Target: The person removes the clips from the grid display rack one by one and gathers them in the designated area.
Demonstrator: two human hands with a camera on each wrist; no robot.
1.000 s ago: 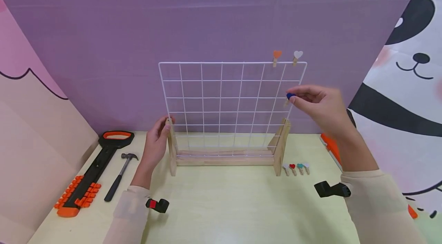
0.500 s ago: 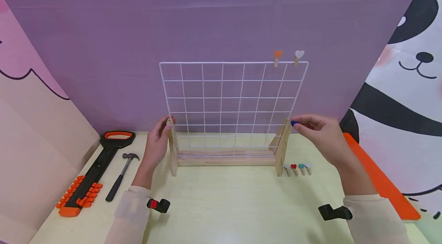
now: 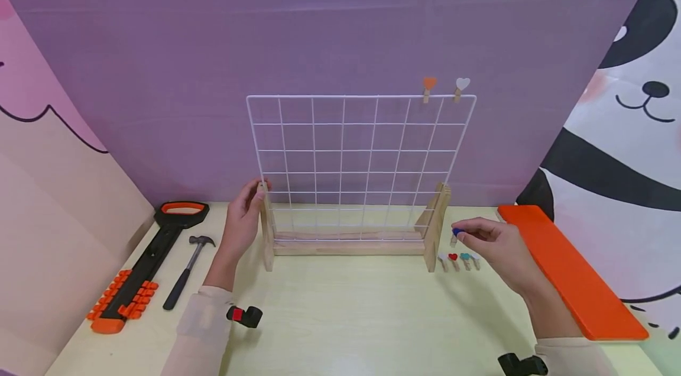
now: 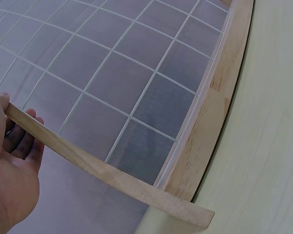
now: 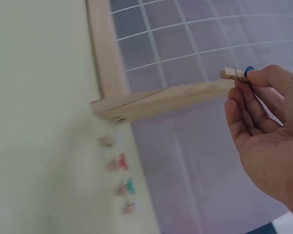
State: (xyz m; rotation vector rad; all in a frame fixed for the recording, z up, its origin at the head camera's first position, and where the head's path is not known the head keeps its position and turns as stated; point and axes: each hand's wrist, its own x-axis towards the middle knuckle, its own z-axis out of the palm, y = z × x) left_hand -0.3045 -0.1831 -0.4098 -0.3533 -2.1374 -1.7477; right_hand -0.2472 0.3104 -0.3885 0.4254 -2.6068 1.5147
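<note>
Blue-topped clothespin lowered, pinched by right hand; left hand seemingly grips stand.

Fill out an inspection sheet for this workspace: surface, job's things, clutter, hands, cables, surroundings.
Surface: pale table, wood-grain look.
Job's things: white wire grid upright in a wooden stand; orange heart clip and white heart clip on its top wire, near the right corner; four more clips, one a red heart clip, in a row on the table by the stand's right foot.
Clutter: hammer and black-and-orange tool at left; orange board at right.
Hands: left hand grips the stand's left upright; right hand pinches a blue-topped clip.
Cables: nothing seen.
Surroundings: purple backdrop; panda print at right.
</note>
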